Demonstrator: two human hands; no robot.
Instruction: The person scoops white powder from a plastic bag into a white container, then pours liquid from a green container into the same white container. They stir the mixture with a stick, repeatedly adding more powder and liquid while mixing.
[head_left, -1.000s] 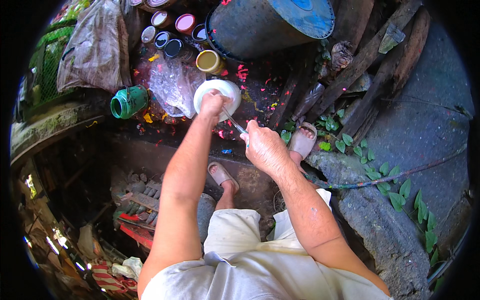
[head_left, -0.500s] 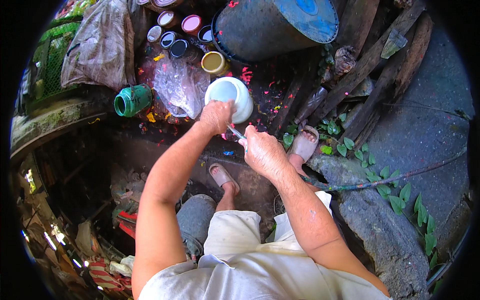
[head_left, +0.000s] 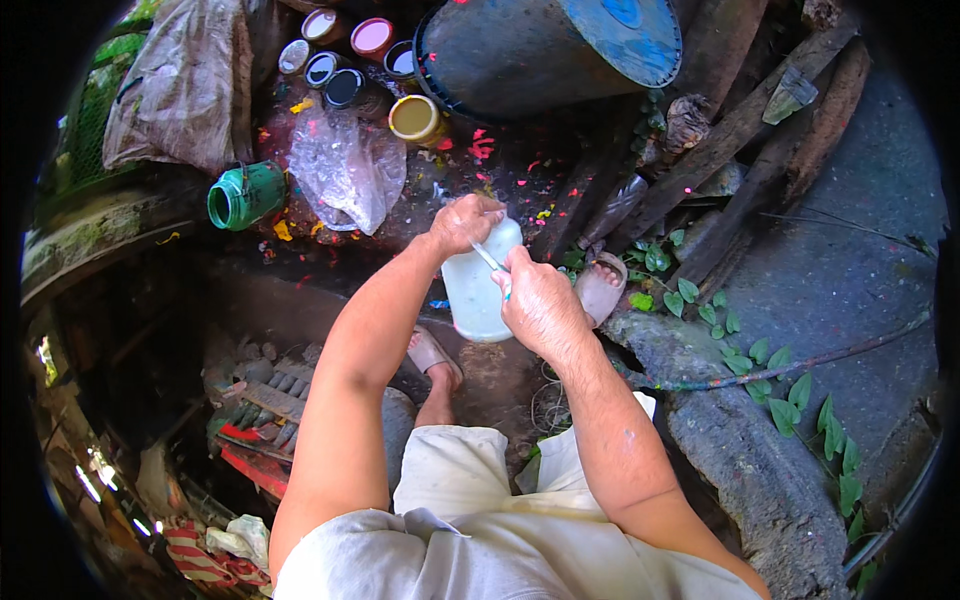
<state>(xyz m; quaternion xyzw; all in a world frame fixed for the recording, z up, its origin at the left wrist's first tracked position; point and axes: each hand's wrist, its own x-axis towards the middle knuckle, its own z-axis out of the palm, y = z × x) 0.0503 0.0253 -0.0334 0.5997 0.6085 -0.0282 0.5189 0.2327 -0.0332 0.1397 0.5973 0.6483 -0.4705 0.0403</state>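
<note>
A white plastic jar [head_left: 480, 298] lies tipped over in front of me, its base toward me and its mouth end away. My left hand [head_left: 467, 224] is closed on the jar's far end, at the rim; the mouth is hidden behind the fingers. In my right hand [head_left: 545, 305] is a slim, pale silvery tool [head_left: 487, 255] with a bit of teal by the grip. It slants across the jar's side toward my left hand. Whether its tip touches the jar I cannot tell.
Open paint cans, one with ochre paint [head_left: 415, 120], stand beyond a clear plastic bag [head_left: 345, 175]. A green jar [head_left: 246, 197] lies left. Behind is a big blue-topped drum [head_left: 540, 60]; wooden beams [head_left: 720, 150] and a rock [head_left: 730, 430] lie right.
The white jar has tipped so that its base swung toward me and its open top turned away. Both hands have shifted slightly right, keeping their holds.
</note>
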